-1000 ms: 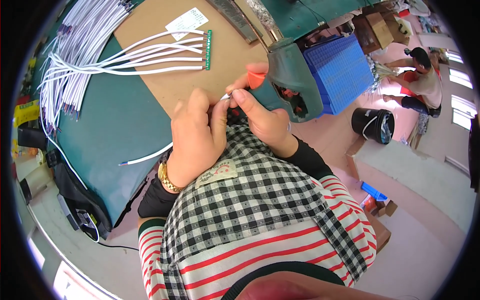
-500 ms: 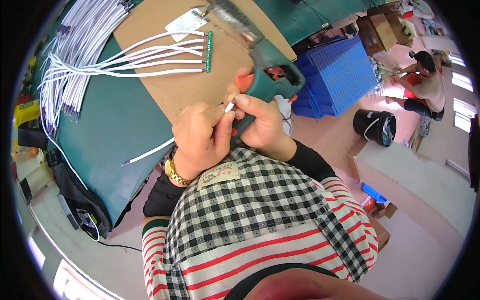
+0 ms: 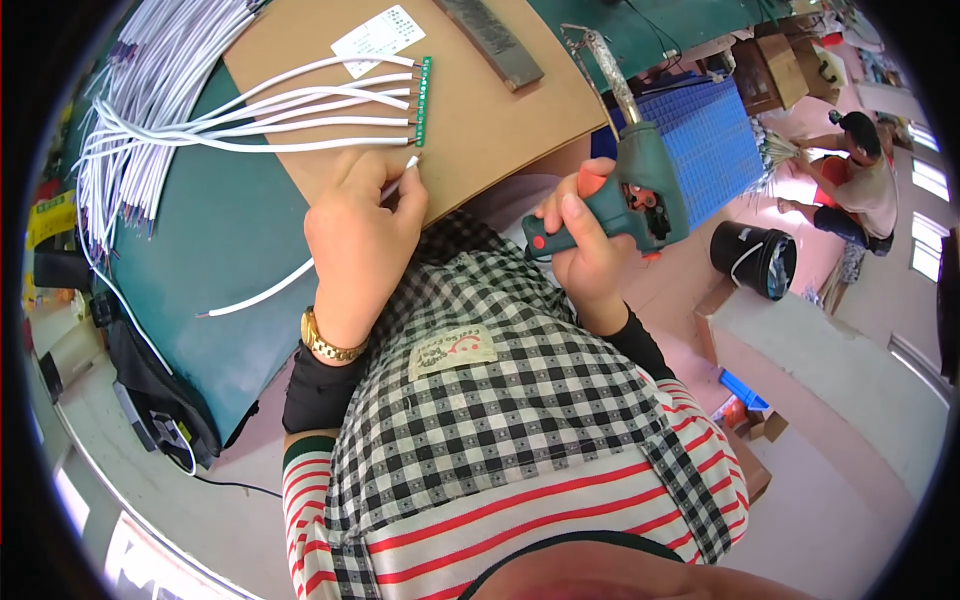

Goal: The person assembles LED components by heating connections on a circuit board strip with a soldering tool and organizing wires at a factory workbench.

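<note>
My left hand [image 3: 362,235] pinches a white wire [image 3: 262,290] near its stripped end, just below a narrow green circuit strip [image 3: 423,100] on a brown cardboard sheet [image 3: 480,110]. Several white wires [image 3: 280,115] run from the strip to the left. My right hand [image 3: 583,245] grips a green soldering gun [image 3: 640,190] with an orange trigger; its metal tip [image 3: 590,45] points up and away, to the right of the strip and apart from it.
A large bundle of white wires [image 3: 150,90] lies at the left on the green table mat [image 3: 200,260]. A blue plastic crate [image 3: 715,150] and a black bucket [image 3: 752,260] stand at the right. Another person [image 3: 850,170] sits far right. A grey bar [image 3: 495,40] rests on the cardboard.
My hands have separated. The left hand moved up toward the green strip with the wire, while the right hand swung the soldering gun out to the right, its tip raised.
</note>
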Action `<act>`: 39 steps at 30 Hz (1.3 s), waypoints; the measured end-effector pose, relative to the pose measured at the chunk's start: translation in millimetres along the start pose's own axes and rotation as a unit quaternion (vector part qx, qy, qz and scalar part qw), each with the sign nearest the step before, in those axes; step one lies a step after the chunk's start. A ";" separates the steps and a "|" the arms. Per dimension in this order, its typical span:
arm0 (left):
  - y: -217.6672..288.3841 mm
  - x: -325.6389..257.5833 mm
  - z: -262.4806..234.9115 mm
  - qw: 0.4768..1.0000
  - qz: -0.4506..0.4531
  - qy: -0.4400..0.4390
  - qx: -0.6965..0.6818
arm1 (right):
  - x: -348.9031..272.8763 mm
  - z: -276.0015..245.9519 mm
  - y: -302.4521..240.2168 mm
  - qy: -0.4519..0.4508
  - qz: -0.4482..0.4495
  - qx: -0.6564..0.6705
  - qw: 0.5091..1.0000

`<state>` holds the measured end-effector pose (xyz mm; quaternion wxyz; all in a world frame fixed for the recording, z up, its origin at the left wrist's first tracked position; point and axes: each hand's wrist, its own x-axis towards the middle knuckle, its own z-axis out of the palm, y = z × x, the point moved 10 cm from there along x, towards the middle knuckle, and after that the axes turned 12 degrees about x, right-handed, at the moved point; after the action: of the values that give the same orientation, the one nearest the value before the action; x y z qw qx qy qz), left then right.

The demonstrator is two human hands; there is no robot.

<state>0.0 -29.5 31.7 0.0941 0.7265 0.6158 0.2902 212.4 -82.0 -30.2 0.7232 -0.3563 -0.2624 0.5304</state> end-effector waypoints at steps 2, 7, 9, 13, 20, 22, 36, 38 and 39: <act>0.0 0.8 3.7 1.000 -0.001 -0.017 0.019 | -3.4 2.7 0.3 -0.019 -0.004 -0.020 1.000; -9.3 0.3 3.8 0.999 -0.047 -0.001 0.006 | -6.1 5.9 5.2 -0.030 0.009 -0.016 0.999; -15.5 -1.0 5.3 0.999 -0.043 0.000 0.014 | -7.8 7.7 8.6 -0.029 0.010 -0.017 0.999; -17.6 -0.3 8.0 0.998 -0.045 -0.010 0.048 | -7.7 5.7 9.9 -0.034 0.007 -0.014 0.999; -17.9 -2.9 6.5 0.997 -0.042 0.024 0.058 | -9.4 4.9 16.0 -0.046 0.016 -0.009 0.999; -11.1 -3.7 5.8 0.996 -0.016 0.045 0.071 | -9.5 6.2 16.4 -0.052 0.016 -0.011 0.998; 3.1 -1.9 2.9 0.986 0.040 0.099 0.127 | -22.7 18.0 26.7 -0.096 0.031 -0.073 0.992; 3.0 -1.1 5.4 0.986 0.038 0.087 0.135 | -23.2 19.3 29.0 -0.100 0.043 -0.069 0.992; 5.1 -0.9 4.5 0.986 0.053 0.102 0.117 | -23.1 18.8 28.5 -0.101 0.043 -0.070 0.992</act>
<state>6.7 -30.5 30.2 -0.0702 0.7311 0.6122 0.2931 174.6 -94.3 -41.3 0.6427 -0.3617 -0.3546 0.5748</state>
